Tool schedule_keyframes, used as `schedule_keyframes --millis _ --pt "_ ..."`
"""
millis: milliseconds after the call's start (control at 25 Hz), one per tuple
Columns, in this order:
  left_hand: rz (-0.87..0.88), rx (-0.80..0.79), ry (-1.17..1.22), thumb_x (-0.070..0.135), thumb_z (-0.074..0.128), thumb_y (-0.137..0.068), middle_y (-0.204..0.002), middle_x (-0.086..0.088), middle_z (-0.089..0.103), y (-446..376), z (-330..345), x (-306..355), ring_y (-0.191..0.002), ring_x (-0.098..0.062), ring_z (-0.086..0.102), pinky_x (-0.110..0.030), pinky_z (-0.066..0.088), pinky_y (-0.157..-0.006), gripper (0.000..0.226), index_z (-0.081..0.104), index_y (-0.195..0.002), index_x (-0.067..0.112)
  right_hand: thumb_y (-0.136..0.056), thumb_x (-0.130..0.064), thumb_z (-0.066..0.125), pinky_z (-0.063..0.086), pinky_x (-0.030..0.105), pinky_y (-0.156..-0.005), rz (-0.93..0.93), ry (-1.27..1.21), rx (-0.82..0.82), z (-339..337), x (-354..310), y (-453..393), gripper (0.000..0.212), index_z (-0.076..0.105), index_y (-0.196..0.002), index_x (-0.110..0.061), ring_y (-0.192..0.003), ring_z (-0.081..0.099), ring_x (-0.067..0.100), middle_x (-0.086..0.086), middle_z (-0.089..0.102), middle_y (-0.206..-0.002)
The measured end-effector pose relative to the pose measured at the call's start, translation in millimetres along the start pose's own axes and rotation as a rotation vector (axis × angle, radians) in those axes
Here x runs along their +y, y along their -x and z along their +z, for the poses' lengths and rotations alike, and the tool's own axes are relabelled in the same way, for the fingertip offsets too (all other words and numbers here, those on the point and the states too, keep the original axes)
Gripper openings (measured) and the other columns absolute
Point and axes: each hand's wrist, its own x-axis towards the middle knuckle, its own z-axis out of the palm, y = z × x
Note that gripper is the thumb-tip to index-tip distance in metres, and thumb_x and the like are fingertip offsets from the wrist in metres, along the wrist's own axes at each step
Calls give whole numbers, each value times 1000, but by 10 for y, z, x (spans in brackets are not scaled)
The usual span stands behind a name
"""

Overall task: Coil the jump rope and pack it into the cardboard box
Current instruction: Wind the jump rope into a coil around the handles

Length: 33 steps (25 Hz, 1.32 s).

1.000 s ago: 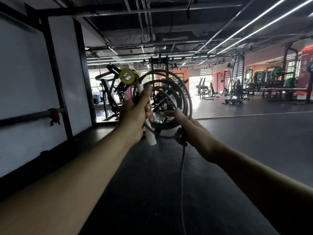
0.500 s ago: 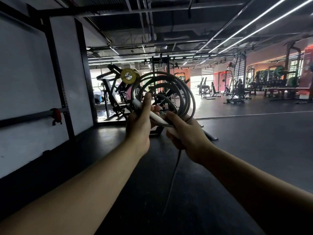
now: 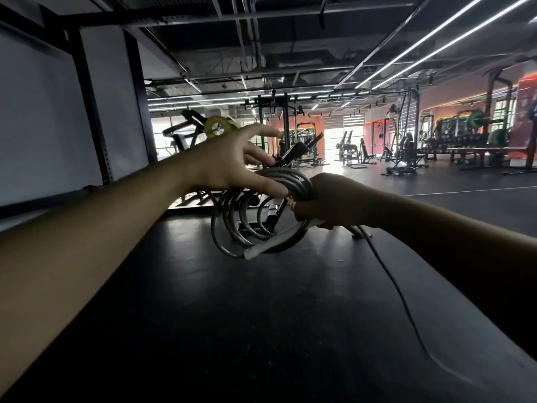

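Observation:
The grey jump rope (image 3: 232, 228) hangs in several loops below my hands, in the middle of the head view. My right hand (image 3: 334, 202) is closed around the top of the coil and the white handle (image 3: 276, 241), which sticks out down to the left. A loose length of rope (image 3: 404, 303) trails from that hand down to the right. My left hand (image 3: 232, 161) hovers just above the coil with fingers spread, its thumb touching the top strands. No cardboard box is in view.
Dark rubber floor (image 3: 232, 330) stretches ahead. A white wall panel with a black upright frame (image 3: 93, 112) stands on the left. A plate-loaded machine with a yellow disc (image 3: 216, 128) and a bench sit behind the hands; racks and weights (image 3: 465, 141) line the far right.
The coil has passed from my left hand to my right hand and swung from upright to hanging below. My left hand has let go and opened above it.

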Motion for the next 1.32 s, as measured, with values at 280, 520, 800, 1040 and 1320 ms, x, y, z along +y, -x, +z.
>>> schedule_keyframes --millis 280,520,800,1040,1320 --pt "-40 -49 -81 40 97 -56 -139 13 61 -178 474 47 -124 -11 57 -34 43 -106 104 45 -146 34 -93 -28 67 44 10 -47 -88 275 109 -95 -137 -9 16 64 -80 -19 -48 55 0 -6 62 -65" --pt "-30 -16 303 2 91 -67 -101 10 78 -141 694 -74 -94 1 72 -11 51 -81 61 67 -122 16 -89 -26 73 43 11 -48 -45 60 194 -7 19 -10 13 63 -91 -18 -58 59 3 -8 62 -76" --pt "-22 97 397 9 91 -69 -98 6 80 -72 767 -199 -93 -6 75 -20 56 -86 50 72 -115 16 -83 -29 82 42 23 -46 -5 -469 89 3 63 38 39 58 -109 -14 -51 54 9 9 69 -81" --pt "-66 146 521 11 88 -73 -102 1 81 18 788 -297 -101 -12 75 -34 56 -99 38 76 -108 18 -85 -40 78 32 15 -38 -80 -406 214 146 -35 7 48 52 -106 -5 -37 40 0 0 55 -58" --pt "-179 259 670 34 86 -76 -86 -10 78 56 695 -358 -41 -3 45 -16 33 -43 35 77 -103 14 -80 -73 53 33 19 -44 8 -440 283 65 83 131 70 65 -96 -6 -45 43 4 -10 53 -56"
